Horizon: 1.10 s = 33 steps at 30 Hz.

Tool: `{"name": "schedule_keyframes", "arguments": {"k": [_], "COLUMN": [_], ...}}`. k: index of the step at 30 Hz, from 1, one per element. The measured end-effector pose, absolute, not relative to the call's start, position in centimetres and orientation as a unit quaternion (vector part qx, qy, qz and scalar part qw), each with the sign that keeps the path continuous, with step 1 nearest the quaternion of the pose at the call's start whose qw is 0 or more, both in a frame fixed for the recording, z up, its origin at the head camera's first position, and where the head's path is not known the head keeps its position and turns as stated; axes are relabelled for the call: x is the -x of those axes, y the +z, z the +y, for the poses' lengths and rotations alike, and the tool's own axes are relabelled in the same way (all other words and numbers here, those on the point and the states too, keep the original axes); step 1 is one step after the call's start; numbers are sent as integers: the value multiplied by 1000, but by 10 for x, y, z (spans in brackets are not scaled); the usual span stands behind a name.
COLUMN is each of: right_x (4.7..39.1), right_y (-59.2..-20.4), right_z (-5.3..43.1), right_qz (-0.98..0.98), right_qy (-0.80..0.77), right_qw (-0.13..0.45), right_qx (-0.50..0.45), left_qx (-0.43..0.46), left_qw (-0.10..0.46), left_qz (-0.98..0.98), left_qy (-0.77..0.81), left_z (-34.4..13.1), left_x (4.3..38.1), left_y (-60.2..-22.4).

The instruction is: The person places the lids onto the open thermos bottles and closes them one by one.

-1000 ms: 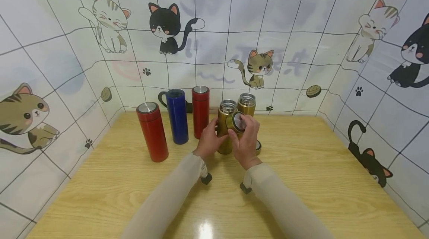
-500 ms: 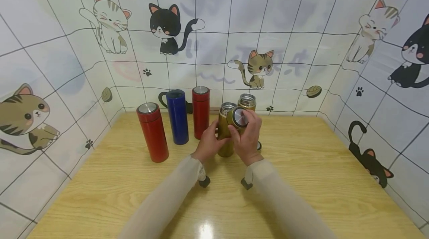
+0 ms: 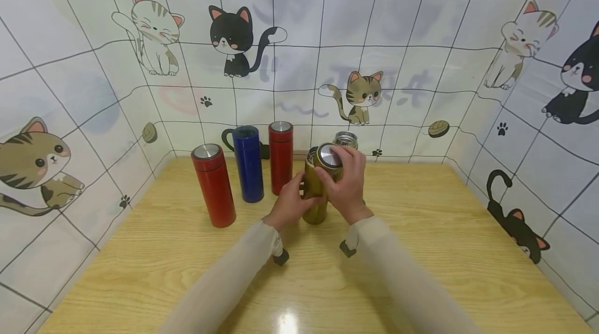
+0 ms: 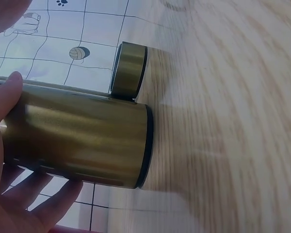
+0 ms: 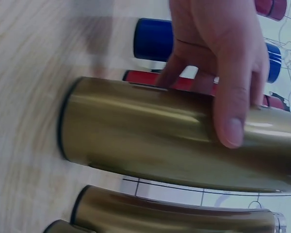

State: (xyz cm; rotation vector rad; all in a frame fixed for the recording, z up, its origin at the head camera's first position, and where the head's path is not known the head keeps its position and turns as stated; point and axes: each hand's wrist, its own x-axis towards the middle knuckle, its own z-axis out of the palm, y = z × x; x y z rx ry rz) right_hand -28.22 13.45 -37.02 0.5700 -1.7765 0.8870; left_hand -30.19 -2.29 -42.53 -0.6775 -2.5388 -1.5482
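My left hand (image 3: 289, 201) grips the body of a gold thermos flask (image 3: 315, 212), which stands upright on the table; in the right wrist view its fingers wrap the far side of the flask (image 5: 136, 131), with the thumb along the near side. Between the fingers and thumb of my right hand (image 3: 347, 180) is a gold lid (image 3: 330, 157) with a silver top. The lid is slightly tilted and overlaps the right part of the flask's mouth in the head view. A second gold flask (image 3: 345, 139) without a lid stands behind the right hand.
Left of the hands stand two red flasks, one near (image 3: 214, 188) and one farther back (image 3: 281, 157), with a blue flask (image 3: 249, 165) between them. Another gold lid (image 4: 128, 70) rests on the wooden table (image 3: 421, 251). Cat-patterned sheeting (image 3: 398, 16) surrounds the table.
The right hand has turned the lid from facing sideways to nearly top-up, close to the flask's mouth. The held flask has shifted slightly towards me. The right hand now mostly hides the loose lid.
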Motion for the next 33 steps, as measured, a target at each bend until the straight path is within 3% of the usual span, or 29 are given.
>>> {"name": "schedule_keyframes", "arguments": {"k": [33], "right_x": [279], "right_y": [-347], "right_z": [144], "right_qz": [-792], "right_qy": [401], "right_qw": [335], "right_qx": [-315], "left_qx": [274], "left_qw": [4], "left_qz": [-821], "left_qy": [-501], "left_z": [-37], "left_x": [285], "left_y": [-423]}}
